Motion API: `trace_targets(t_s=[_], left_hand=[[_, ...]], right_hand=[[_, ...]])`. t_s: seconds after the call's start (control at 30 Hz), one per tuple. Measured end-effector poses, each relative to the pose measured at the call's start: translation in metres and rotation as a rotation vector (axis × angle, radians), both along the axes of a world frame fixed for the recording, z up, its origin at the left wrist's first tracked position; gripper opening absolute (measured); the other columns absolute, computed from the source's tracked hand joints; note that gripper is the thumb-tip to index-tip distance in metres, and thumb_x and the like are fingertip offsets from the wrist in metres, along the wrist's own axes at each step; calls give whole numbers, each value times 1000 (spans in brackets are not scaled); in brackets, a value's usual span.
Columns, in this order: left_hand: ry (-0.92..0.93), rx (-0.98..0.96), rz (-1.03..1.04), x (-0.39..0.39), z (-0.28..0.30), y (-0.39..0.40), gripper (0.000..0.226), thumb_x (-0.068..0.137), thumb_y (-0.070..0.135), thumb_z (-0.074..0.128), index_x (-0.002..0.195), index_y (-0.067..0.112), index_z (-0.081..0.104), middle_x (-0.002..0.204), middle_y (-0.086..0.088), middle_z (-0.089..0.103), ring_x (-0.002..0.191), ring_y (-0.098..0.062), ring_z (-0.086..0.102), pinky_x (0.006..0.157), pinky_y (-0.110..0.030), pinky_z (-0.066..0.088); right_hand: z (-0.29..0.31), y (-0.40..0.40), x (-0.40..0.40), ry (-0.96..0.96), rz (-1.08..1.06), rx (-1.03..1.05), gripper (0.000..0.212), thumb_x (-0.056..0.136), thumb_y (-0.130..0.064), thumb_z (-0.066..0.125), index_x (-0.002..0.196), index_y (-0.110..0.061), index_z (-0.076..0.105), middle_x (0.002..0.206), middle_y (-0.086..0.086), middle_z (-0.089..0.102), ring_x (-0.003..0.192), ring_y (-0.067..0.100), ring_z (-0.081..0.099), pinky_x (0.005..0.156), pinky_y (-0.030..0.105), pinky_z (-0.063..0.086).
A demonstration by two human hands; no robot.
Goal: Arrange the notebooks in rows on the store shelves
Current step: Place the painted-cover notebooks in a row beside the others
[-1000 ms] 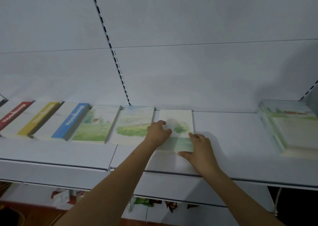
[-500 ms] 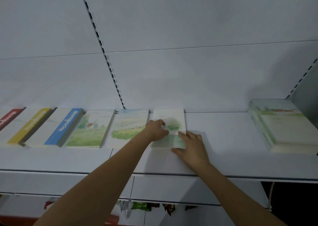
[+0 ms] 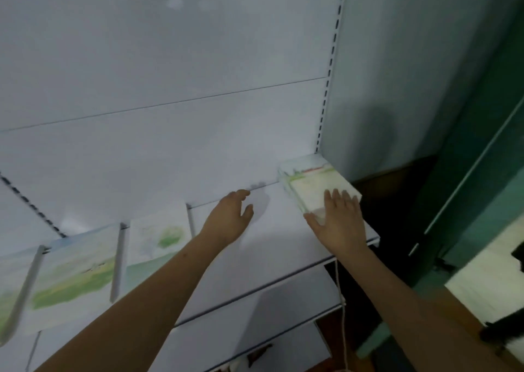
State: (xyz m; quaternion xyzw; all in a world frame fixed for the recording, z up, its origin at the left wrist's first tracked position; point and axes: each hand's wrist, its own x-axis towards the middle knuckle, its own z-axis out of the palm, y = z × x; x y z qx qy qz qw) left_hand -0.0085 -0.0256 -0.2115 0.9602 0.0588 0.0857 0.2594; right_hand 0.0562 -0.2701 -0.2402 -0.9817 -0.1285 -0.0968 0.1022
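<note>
Resting flat on notebook stack (image 3: 307, 183), right hand (image 3: 341, 224); left hand (image 3: 231, 220) loose, empty.

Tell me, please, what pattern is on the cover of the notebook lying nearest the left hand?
A pale watercolour landscape: white notebook with green patches, in the head view.

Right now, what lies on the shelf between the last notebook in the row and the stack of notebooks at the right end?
Only bare shelf, with the left hand above it, in the head view.
</note>
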Motion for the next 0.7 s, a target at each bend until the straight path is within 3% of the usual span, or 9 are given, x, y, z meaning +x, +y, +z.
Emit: trace_targets(t_s=[0.07,0.13,0.27,0.47,0.53,0.57,0.63,0.7], left_hand=[[7,24,-40,17,3,-20,44,103,32,45,143,14,46,138,-8,54,127,-24,50,105,-32,37],[16,30,-71,33,6,-37,45,103,34,44,143,14,46,140,-9,53,128,-24,49,106,-33,37],[37,-38,-63,58,10,-64,45,104,35,42,143,13,45,141,-10,54,126,-25,51,103,-31,38],[107,-164,-14,65,10,-83,44,105,34,40,140,9,48,140,-11,55,126,-26,53,99,-30,39],[145,-245,24,66,8,-85,45,105,36,39,139,9,49,140,-11,55,126,-26,52,100,-30,38],[161,-333,52,67,7,-85,47,104,38,40,139,9,49,139,-12,55,124,-27,54,102,-32,39],[223,-748,123,68,8,-87,49,102,45,44,137,11,50,133,-12,58,113,-27,61,97,-37,50],[265,-1205,128,63,15,-89,52,99,53,47,132,13,52,122,-13,62,98,-29,65,82,-40,57]], right_hand=[[-3,-4,0,59,-9,-23,103,80,-78,13,150,-5,31,157,18,30,145,34,25,122,44,13],[-3,1,-2,55,-33,-37,100,85,-80,24,150,-5,33,156,17,31,145,32,26,121,42,16],[6,14,2,9,-97,-126,90,91,-74,31,141,-1,42,146,21,45,136,35,40,112,43,33],[22,24,4,-29,-126,-188,50,101,-49,38,112,-6,61,117,18,65,107,30,61,81,32,47],[33,20,0,-47,-84,-156,35,88,-46,66,97,-13,70,93,12,70,85,25,67,65,27,47],[35,18,-4,-78,-24,-181,27,78,-36,80,95,-16,72,82,9,69,75,22,68,59,25,47],[30,18,-18,-101,69,-182,31,67,-17,89,95,-16,74,66,5,63,56,18,64,50,22,45],[19,19,-39,-253,148,-55,33,47,-25,98,66,-18,71,46,1,53,35,14,52,38,18,39]])
